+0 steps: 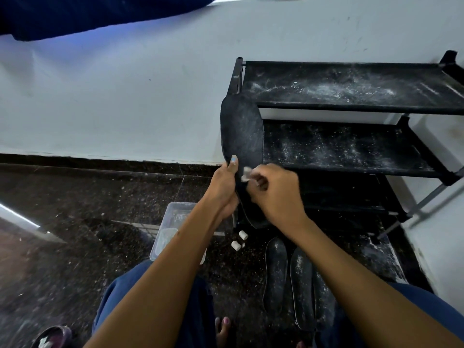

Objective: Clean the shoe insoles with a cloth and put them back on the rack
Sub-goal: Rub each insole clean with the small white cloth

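Now the left hand (224, 183) grips a dark insole (241, 131) at its lower half, thumb on the front face, and holds it upright in front of the left end of the rack (351, 108). The right hand (272, 189) has its fingers curled around a small pale cloth (246, 174), pinched against the right edge of the insole near the middle. White dust covers the upper part of the insole.

To do this wiping well, I think the cloth should go in long strokes from the middle toward the toe, with the left hand holding firm so that the thin insole does not bend away. The thumb covers one spot, so the grip must shift later to reach it. Wiping away from the body would keep the dust off the knees.

Three more insoles (276, 272) lie on the floor (75, 197) between the knees, also dusty, so the task seems far from done. The shelves of the rack carry much white powder; a clean insole put there may get dirty again. A clear plastic box (175, 209) stands on the floor under the left forearm, and some small white cylinders (238, 241) lie just beside it, near the rack's foot.
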A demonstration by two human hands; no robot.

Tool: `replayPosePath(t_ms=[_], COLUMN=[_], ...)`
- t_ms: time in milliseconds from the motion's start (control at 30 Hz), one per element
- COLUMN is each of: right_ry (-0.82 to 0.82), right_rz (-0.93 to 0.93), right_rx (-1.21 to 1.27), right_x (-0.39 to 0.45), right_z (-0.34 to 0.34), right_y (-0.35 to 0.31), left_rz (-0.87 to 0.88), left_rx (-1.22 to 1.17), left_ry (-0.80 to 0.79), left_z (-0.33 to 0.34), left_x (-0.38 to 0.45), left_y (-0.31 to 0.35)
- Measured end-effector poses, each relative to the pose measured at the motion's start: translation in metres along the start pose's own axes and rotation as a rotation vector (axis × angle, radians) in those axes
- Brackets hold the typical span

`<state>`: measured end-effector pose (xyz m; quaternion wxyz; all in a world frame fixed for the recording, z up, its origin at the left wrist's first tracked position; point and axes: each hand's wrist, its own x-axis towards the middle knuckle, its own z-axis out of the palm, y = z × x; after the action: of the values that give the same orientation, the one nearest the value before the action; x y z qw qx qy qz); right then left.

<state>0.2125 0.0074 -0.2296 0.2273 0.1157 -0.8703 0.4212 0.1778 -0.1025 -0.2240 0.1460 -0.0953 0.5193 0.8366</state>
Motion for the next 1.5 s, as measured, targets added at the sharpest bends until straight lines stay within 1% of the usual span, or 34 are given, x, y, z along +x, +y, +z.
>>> replayPosePath(t_ms=[67, 100, 200, 233, 267, 300, 367, 400, 433, 567, 733, 800, 933, 1033, 1100, 1200, 1267, 1333, 1433, 1500], right_ry=[-0.144, -0.137, 0.065, 0.1, 0.097, 0.055, -0.081, -0.12, -0.111, 0.059, 0.124, 0.114, 0.021, 0.043, 0.034, -0.076, -0.109, -0.065, 0.027, 0.011], right_rz=[-0.053, -0.049, 0.079, 0.106, 0.098, 0.059, -0.034, -0.058, -0.059, 0.028, 0.118, 0.113, 0.02, 0.046, 0.044, -0.009, 0.0, 0.056, 0.118, 0.094], right_rx=[0.034, 0.026, -0.043, -0.062, -0.066, -0.05, -0.002, 0.01, 0.018, 0.04, 0.001, 0.008, 0.029, 0.05, 0.06, 0.062, 0.062, 0.032, -0.082, -0.077], right_x=[-0.007, -0.006, 0.005, 0.006, 0.004, 0.001, -0.009, -0.012, -0.012, -0.003, 0.002, 0.002, -0.001, 0.001, 0.0, -0.006, -0.007, -0.004, -0.001, -0.004], right_z=[0.005, 0.004, -0.003, -0.005, -0.004, -0.001, 0.006, 0.007, 0.007, 0.004, 0.003, 0.002, 0.005, 0.004, 0.004, 0.006, 0.005, 0.003, -0.001, 0.001], right_y=[-0.006, -0.004, 0.008, 0.01, 0.008, 0.006, -0.003, -0.005, -0.005, 0.0, 0.007, 0.009, 0.003, 0.004, 0.002, -0.005, -0.005, 0.001, 0.009, 0.006], left_rz=[0.004, 0.0, -0.016, -0.015, -0.008, 0.005, 0.025, 0.027, 0.024, -0.001, 0.027, 0.044, 0.043, 0.025, 0.039, 0.067, 0.074, 0.08, 0.088, 0.099], left_rx=[0.043, 0.04, 0.013, 0.015, 0.013, 0.013, 0.017, 0.023, 0.031, 0.044, -0.01, -0.011, 0.068, 0.057, 0.003, -0.039, -0.055, -0.076, -0.072, -0.066], left_ry=[0.046, 0.045, 0.013, 0.011, 0.014, 0.023, 0.037, 0.035, 0.022, -0.069, -0.119, -0.11, -0.101, -0.131, -0.099, 0.002, 0.035, 0.021, -0.012, -0.014], left_z=[-0.001, -0.001, 0.0, 0.001, 0.0, -0.002, -0.004, -0.005, -0.005, -0.002, -0.002, -0.002, -0.006, -0.004, -0.004, -0.006, -0.006, -0.005, -0.005, -0.006], left_x=[0.001, 0.001, 0.001, 0.0, 0.0, 0.001, 0.004, 0.004, 0.005, 0.001, 0.0, -0.001, -0.002, -0.003, -0.003, -0.001, 0.0, -0.001, 0.0, 0.001], left_y=[0.001, 0.002, 0.002, 0.002, 0.002, 0.001, 0.002, 0.002, 0.002, 0.0, -0.003, -0.001, 0.002, -0.002, -0.002, -0.002, -0.001, 0.0, 0.001, 0.0])
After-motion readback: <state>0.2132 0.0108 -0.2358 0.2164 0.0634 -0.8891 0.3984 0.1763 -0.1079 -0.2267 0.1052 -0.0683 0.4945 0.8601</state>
